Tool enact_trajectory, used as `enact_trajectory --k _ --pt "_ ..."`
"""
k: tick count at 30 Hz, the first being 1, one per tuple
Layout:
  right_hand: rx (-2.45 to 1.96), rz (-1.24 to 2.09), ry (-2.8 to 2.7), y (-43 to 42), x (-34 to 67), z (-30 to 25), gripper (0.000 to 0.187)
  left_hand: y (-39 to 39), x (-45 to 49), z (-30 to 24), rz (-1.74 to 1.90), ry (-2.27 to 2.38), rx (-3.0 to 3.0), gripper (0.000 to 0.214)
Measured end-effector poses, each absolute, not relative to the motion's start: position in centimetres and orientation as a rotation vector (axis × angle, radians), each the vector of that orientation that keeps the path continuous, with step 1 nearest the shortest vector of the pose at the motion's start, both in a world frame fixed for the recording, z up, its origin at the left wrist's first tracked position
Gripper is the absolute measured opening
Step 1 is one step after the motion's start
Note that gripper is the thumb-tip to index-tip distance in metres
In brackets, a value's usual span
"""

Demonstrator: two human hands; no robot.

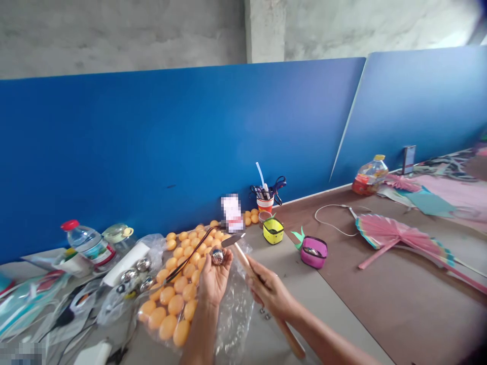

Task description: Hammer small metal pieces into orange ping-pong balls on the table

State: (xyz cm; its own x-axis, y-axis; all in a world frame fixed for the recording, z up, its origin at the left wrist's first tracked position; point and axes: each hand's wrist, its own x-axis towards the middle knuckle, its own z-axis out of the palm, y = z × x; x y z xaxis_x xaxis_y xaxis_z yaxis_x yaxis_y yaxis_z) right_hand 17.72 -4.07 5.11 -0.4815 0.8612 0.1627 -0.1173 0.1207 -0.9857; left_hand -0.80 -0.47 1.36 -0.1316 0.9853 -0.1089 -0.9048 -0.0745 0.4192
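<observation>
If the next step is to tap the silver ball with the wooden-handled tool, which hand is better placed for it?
Probably the right hand: it grips the wooden-handled tool, whose metal head appears close to the silver ball. The left hand is occupied holding that ball.

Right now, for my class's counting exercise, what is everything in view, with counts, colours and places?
Wall: one, grey, behind
Partition: two panels, blue, back
Worktop: one, grey and brown, below
Small balls: many, orange, left to centre
Shiny balls: at least three, silver, left
Red-capped bottle: one, clear, left
Yellow-capped bottle: one, clear and reddish, right
Cup: one, red and white, by partition
Container: one, yellow, near cup
Leafy container: one, purple, centre-right
Large fan: one, mostly pink, right
Phone: one, dark, far right
Clutter: uncounted, mixed, left
Held ball: one, silver, centre
Hammer-like tool: one, brown-handled, centre
Left hand: one, bare, at held ball
Right hand: one, bare, around tool handle
</observation>
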Motion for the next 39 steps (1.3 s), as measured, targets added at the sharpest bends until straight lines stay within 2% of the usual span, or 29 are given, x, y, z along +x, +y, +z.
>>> enact_trajectory --k 14,17,20,23,28,33,39 --pt "-0.826 1.511 -1.579 -3.88 17.43 5.03 0.053 -0.4 -0.68 1.8 1.683 0.459 0.288 0.029" --pt "-0.779 1.453 -1.514 -3.97 17.6 5.04 0.059 -0.37 -0.62 1.78 1.704 0.451 0.267 0.028" --pt "-0.769 1.387 -1.631 -3.94 17.63 5.06 0.057 -0.33 -0.41 1.9 1.71 0.479 0.274 0.029" --pt "-0.799 1.423 -1.723 -3.91 17.55 5.01 0.053 -0.32 -0.24 2.08 1.711 0.525 0.294 0.032" --pt "-0.777 1.414 -1.617 -4.0 17.67 4.97 0.059 -0.35 -0.09 2.05 1.75 0.554 0.298 0.032" --pt "-0.801 1.465 -1.689 -3.96 17.51 4.73 0.053 -0.34 -0.02 1.97 1.732 0.564 0.325 0.037" --pt "-0.812 1.435 -1.63 -4.16 17.6 4.92 0.055 -0.49 0.19 2.08 1.721 0.561 0.336 0.039"
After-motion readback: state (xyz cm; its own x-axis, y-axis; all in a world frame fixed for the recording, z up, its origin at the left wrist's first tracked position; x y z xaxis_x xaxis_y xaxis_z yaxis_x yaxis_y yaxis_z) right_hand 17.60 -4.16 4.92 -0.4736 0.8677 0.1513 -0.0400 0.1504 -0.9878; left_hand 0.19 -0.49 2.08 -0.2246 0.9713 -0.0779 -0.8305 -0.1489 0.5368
